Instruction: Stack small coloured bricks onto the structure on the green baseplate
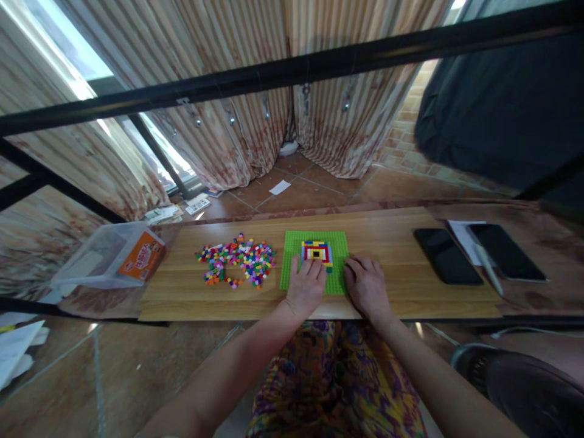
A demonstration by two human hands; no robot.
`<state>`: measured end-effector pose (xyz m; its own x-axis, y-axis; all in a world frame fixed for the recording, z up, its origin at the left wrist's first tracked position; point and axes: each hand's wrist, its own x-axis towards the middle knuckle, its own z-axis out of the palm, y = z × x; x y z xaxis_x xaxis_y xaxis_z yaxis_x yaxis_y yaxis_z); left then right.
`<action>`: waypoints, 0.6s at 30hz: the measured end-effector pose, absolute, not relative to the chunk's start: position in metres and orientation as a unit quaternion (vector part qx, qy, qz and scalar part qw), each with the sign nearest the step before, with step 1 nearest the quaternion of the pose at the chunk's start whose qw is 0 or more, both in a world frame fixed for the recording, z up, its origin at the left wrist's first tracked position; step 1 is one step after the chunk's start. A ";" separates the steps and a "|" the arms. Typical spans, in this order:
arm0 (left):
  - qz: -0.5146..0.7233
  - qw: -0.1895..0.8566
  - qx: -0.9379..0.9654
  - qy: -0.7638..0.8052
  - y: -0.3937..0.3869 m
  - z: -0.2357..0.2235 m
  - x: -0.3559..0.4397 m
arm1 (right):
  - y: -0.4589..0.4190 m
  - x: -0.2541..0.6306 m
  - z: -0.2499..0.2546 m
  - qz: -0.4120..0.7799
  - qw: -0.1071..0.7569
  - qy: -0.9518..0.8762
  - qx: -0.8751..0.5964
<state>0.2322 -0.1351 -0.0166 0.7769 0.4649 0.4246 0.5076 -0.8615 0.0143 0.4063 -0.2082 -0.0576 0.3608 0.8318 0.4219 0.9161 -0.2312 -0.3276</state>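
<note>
- The plate [292, 242], green, lies mid-tabletop [396, 228], a square, many-coloured pattern [316, 249] built on it.
- Left hand [306, 287]: fingers down over the pattern's near side; cannot tell whether they pinch a brick.
- Right hand [367, 287]: fingers bent at the plate's right edge; cannot tell whether they grip it.
- Loose bricks [255, 260] lie left of the plate.
- Two phones, one black [447, 256], lie far right.

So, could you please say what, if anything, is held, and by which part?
I cannot tell: the left hand covers part of the brick pattern; the right hand is at the edge of the green baseplate.
</note>
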 end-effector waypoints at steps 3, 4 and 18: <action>-0.203 0.040 -0.938 -0.278 -0.137 -0.014 0.233 | -0.208 0.407 -0.058 -0.090 0.261 -0.569 -0.775; -0.204 0.035 -0.935 -0.287 -0.138 -0.013 0.234 | -0.208 0.407 -0.058 -0.093 0.258 -0.573 -0.772; -0.308 -0.077 -0.771 -0.552 -0.132 -0.013 0.120 | -0.211 0.428 -0.083 -0.140 0.229 -0.607 -0.748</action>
